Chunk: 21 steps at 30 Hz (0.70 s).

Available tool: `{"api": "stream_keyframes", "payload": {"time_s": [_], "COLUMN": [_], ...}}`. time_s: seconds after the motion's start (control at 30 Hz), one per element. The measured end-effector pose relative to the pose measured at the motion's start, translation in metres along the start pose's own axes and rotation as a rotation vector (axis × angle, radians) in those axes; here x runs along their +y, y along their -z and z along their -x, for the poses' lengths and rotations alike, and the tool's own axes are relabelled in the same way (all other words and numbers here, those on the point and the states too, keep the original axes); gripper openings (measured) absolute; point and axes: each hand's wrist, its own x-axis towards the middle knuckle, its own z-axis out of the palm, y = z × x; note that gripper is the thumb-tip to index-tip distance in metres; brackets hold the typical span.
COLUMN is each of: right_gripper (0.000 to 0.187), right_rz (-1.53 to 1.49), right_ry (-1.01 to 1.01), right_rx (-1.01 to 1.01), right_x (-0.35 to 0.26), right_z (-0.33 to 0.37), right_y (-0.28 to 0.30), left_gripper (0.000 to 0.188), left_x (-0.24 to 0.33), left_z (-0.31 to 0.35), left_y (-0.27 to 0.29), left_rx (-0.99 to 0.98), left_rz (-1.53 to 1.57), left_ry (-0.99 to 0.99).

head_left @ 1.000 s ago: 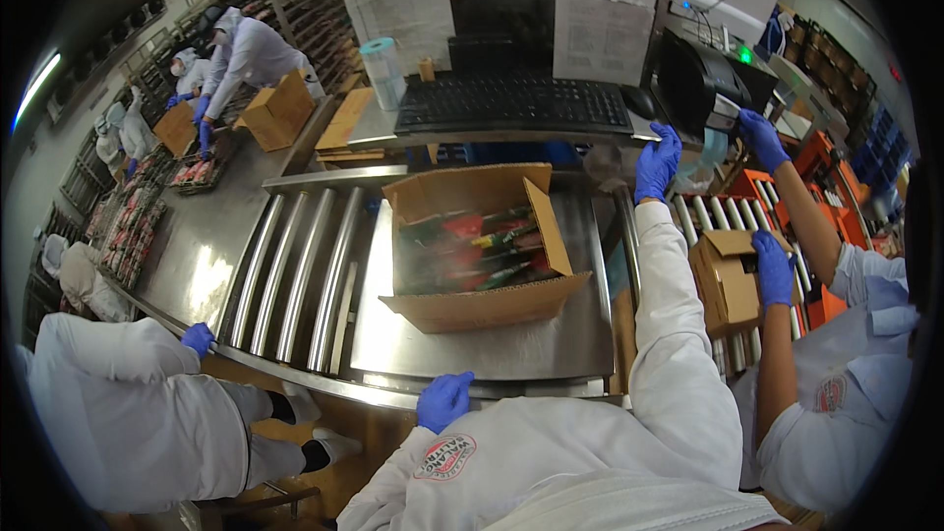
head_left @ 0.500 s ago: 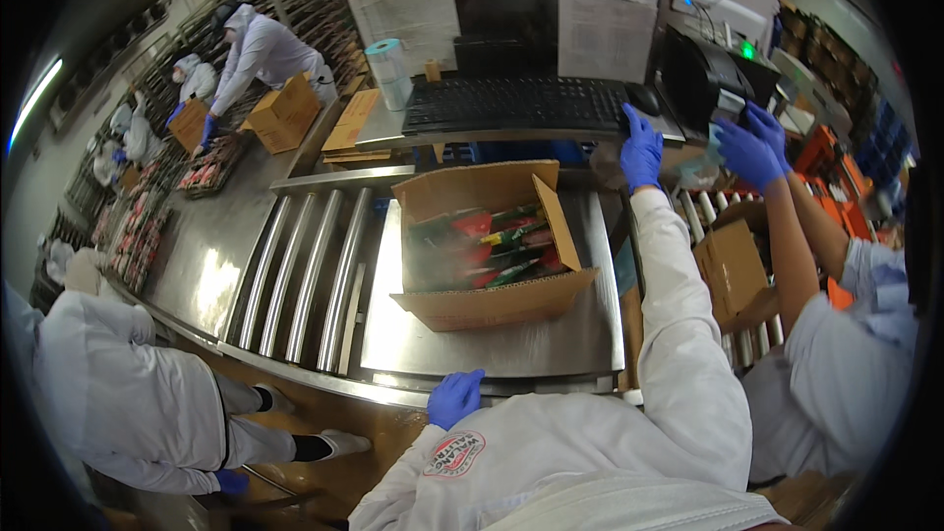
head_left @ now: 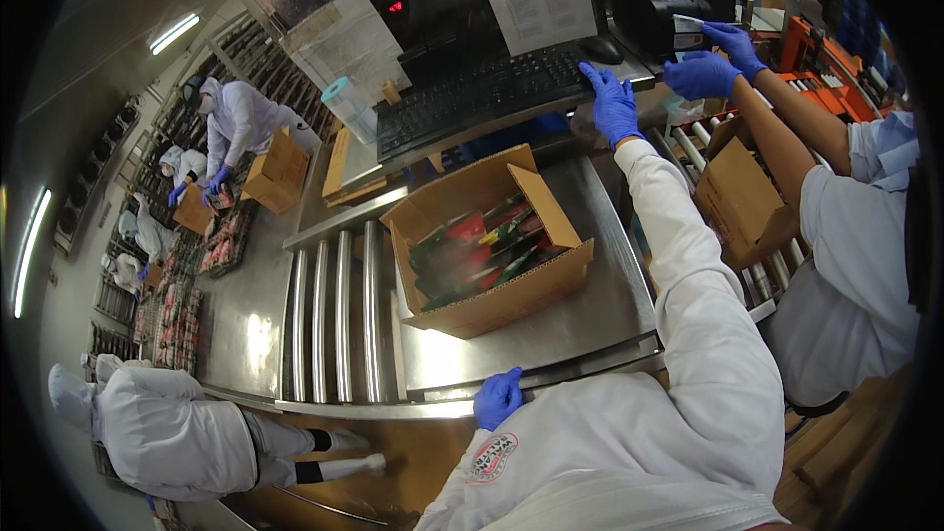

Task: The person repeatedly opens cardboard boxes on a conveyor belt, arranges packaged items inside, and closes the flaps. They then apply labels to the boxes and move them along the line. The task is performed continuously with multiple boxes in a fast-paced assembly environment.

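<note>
My right hand (head_left: 615, 106), in a blue glove, reaches forward to the right end of a black keyboard (head_left: 482, 98). Its fingers stretch out at the keys, holding nothing. Low in front of my body, my left hand (head_left: 499, 398), gloved in blue too, rests at the front edge of the steel table (head_left: 580, 334) with its fingers curled together; no object shows in it. Between my hands stands an open cardboard box (head_left: 492, 310), turned slightly, filled with red and green packages (head_left: 482, 241) that look partly blurred. A black mouse (head_left: 600, 49) lies just beyond my right fingers.
At right, a co-worker's gloved hands (head_left: 713, 69) are at a black printer (head_left: 654, 10) with a white label. Another cardboard box (head_left: 742, 197) sits on rollers there. Steel rollers (head_left: 334, 320) adjoin my table at left. A person (head_left: 177, 423) in white bends nearby; others handle boxes farther back.
The whole view has tilted and shifted, so the box appears turned. My right hand has moved from beside the mouse to the keyboard's end. My left hand stays at the table edge.
</note>
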Motion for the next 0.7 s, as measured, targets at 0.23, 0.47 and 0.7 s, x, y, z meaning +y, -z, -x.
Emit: {"api": "stream_keyframes", "payload": {"time_s": [0.23,0.47,0.7], "right_gripper": [0.073,0.078,0.059], "right_rz": [-0.044,0.002,-0.028], "right_ry": [-0.015,-0.042,-0.035], "right_rx": [-0.082,-0.17,-0.234], "right_x": [-0.007,-0.014,0.001], "right_z": [-0.001,-0.003,-0.016], "right_y": [0.014,0.024,0.018], "left_gripper": [0.025,0.018,0.024], "left_x": [0.002,0.009,0.006], "left_z": [-0.002,-0.004,-0.002], "left_y": [0.0,0.002,0.002], "left_rx": [0.0,0.023,0.047], "left_rz": [-0.038,0.049,0.323], "left_ry": [-0.017,0.062,0.174]}}
